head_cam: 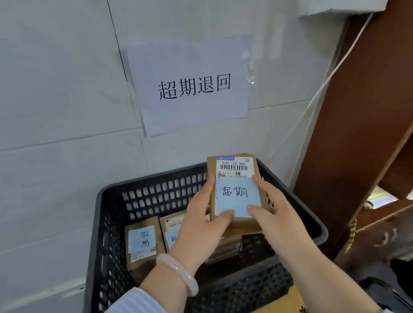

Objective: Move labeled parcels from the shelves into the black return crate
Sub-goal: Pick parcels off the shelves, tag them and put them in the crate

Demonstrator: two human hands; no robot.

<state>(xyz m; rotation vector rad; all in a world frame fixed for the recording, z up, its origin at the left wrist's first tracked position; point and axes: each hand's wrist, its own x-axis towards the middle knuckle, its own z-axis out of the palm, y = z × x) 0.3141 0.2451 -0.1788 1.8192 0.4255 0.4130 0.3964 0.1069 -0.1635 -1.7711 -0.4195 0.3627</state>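
I hold the brown parcel (234,168) over the black crate (100,217), my left hand (202,225) and right hand (274,215) gripping its two sides. If I release it tilted, it could land crooked on the parcels below (145,262), or catch the rim.
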